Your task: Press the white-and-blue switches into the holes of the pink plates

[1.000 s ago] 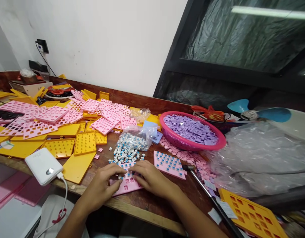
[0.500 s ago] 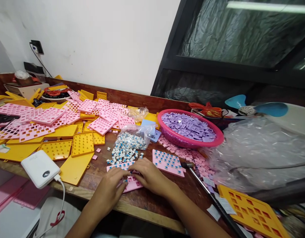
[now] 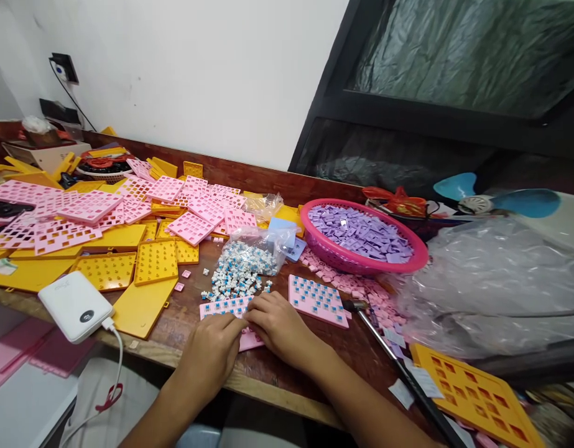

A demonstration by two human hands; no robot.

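Observation:
A pink perforated plate (image 3: 224, 305) lies near the table's front edge, with rows of blue-and-white keyboard switches in its upper part. Over its lower part my left hand (image 3: 216, 345) is closed, fingers curled and pressed together. My right hand (image 3: 280, 326) meets it from the right, its fingers bent in a pinch at the plate. What either hand grips is hidden behind the fingers. Just beyond the plate spreads a heap of loose keyboard switches (image 3: 237, 270), partly inside a clear plastic bag (image 3: 289, 239). To the right rests a second pink plate (image 3: 317, 302) with switches set in it.
A pink basket (image 3: 421, 255) holds purple pieces, with small pink pieces (image 3: 356, 286) scattered below. A hammer (image 3: 375, 336) lies at right near a yellow plate (image 3: 473, 392). Pink and yellow plates (image 3: 91, 208) pile up at left, behind a white power bank (image 3: 74, 308) with a cable.
Both hands stay at the pink plate. My left hand's thumb and fingers have drawn together beside my right fingertips, covering more of the plate's lower part. The view has shifted slightly.

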